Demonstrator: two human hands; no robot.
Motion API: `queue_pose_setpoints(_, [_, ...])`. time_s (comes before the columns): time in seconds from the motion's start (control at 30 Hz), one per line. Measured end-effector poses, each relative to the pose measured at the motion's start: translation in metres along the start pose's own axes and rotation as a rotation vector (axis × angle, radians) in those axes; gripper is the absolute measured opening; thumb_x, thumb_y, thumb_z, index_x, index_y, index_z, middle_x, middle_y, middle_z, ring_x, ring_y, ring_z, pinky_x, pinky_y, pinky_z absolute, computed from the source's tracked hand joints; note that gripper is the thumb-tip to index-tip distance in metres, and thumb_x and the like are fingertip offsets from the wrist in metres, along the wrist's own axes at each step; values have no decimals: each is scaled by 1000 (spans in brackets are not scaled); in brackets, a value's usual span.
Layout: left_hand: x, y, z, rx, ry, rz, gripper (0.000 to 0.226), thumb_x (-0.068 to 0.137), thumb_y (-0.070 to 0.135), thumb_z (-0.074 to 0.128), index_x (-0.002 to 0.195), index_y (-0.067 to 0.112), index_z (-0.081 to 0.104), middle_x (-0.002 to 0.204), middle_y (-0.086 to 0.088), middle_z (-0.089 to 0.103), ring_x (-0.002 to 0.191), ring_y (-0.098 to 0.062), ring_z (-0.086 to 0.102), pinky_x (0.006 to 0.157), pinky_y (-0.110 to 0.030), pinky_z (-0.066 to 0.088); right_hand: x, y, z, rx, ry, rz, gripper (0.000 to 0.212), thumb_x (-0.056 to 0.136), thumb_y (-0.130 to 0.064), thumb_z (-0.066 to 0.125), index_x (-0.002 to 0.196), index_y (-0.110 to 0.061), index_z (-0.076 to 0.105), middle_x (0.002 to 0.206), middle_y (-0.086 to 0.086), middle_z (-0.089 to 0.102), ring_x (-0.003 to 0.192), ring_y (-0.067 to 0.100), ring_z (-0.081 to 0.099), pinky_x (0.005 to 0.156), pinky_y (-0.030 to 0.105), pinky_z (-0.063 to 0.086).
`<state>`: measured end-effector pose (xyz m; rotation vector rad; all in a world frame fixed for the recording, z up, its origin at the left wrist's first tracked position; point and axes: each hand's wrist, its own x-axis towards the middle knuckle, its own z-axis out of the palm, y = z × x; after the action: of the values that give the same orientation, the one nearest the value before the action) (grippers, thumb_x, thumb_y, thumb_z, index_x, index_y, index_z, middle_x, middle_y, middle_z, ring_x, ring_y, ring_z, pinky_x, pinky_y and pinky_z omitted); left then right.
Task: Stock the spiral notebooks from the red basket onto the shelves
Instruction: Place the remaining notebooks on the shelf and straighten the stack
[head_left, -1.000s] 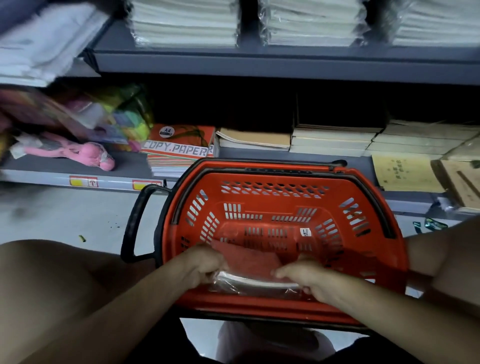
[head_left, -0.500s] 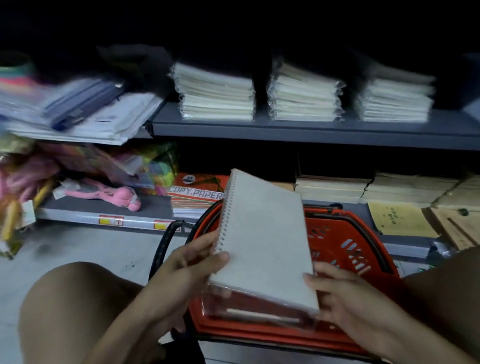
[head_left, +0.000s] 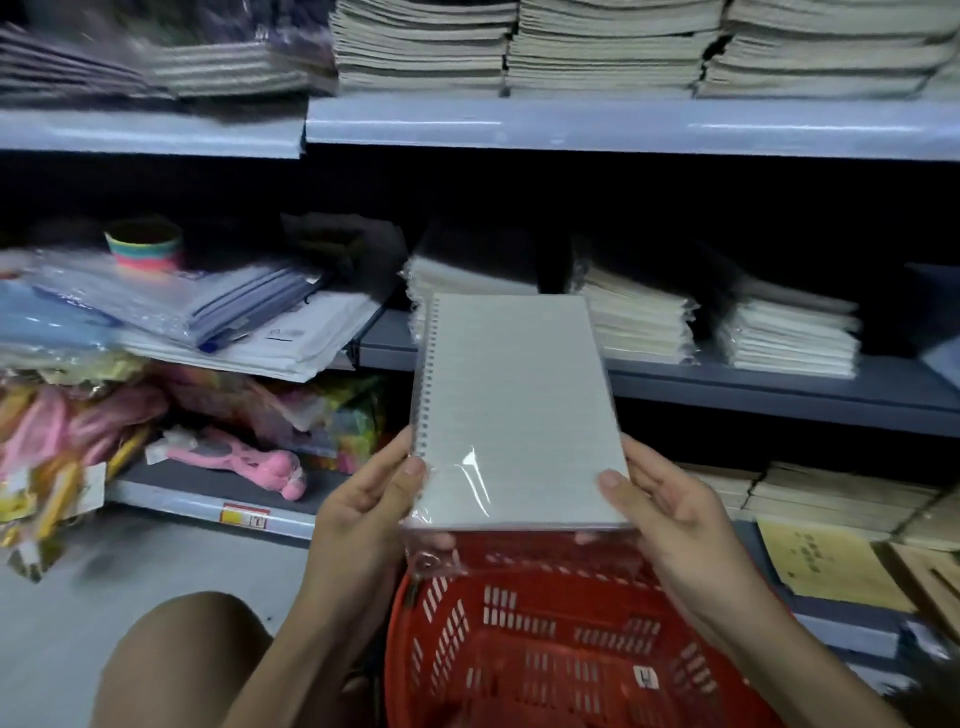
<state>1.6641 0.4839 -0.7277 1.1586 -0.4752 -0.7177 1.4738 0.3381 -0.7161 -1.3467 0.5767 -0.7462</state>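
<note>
Both hands, left hand (head_left: 371, 499) and right hand (head_left: 670, 512), have lifted a plastic-wrapped grey spiral notebook pack (head_left: 511, 410) from the red plastic basket (head_left: 571, 649) toward the grey shelf (head_left: 753, 384); shelving comes next.

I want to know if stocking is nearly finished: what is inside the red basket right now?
The red basket shows only bare slotted floor and walls, plus a small white sticker. The spiral notebook pack, in the left hand and right hand, covers its far end, so that part is unseen.

both hands (head_left: 374, 499) raised, thumbs forward, gripping
</note>
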Motion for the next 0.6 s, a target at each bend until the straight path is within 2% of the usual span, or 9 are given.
queue_pose_setpoints(0.07, [8,2,-1,-3,14,25,39,91,20,63,130,18,66,124,-8,72,87,-29,70,57,-30,60,10,0,1,-13,8,-21,40,97,-3,53,133,-20,58,117,-5,75,98,21,74,64,30,61])
queue_pose_setpoints(0.13, [13,2,-1,8,17,39,40,89,21,64,129,20,66,123,-6,73,106,-29,71,76,-37,62,18,3,2,-41,28,-44,40,96,-6,56,133,-22,58,115,-6,76,90,24,76,65,31,61])
queue_pose_setpoints(0.2, [18,2,-1,15,7,40,39,92,17,63,130,21,65,121,-6,73,112,-28,70,97,-46,53,23,7,3,-68,30,-65,44,92,-13,59,135,-24,57,118,-5,75,87,28,76,69,33,61])
queue_pose_setpoints(0.27, [27,0,-4,34,-3,43,39,94,17,62,132,22,64,124,-6,72,117,-27,67,108,-49,44,30,10,2,-69,23,-80,48,90,-18,60,137,-25,55,121,-6,73,96,26,75,78,37,60])
queue_pose_setpoints(0.33, [40,1,-6,54,-3,47,40,92,20,64,132,23,64,126,-5,71,119,-26,66,109,-50,42,41,10,3,-52,16,-86,48,90,-19,60,138,-25,55,122,-8,73,104,22,73,89,41,57])
queue_pose_setpoints(0.4, [56,8,-4,71,12,66,41,90,21,65,131,22,65,125,-3,71,117,-24,68,105,-46,47,57,6,6,-33,13,-101,43,92,-17,58,133,-29,57,120,-7,73,106,21,72,92,44,55])
queue_pose_setpoints(0.47, [73,20,0,77,27,95,44,86,22,66,130,20,65,123,-2,73,116,-23,68,100,-41,50,75,-1,11,-8,10,-108,38,96,-11,56,128,-31,60,116,-4,75,103,23,73,82,45,60])
queue_pose_setpoints(0.53, [94,32,3,55,53,88,48,84,22,67,132,16,63,122,-6,73,115,-28,68,99,-45,51,96,-10,17,23,-3,-89,36,98,-10,54,128,-29,62,114,-1,76,96,24,75,74,39,63])
queue_pose_setpoints(0.6, [116,43,5,29,64,77,50,84,24,68,133,15,62,121,-12,72,105,-32,70,88,-47,56,119,-17,23,64,-13,-61,34,100,-9,53,129,-23,63,114,0,76,88,22,75,71,32,62])
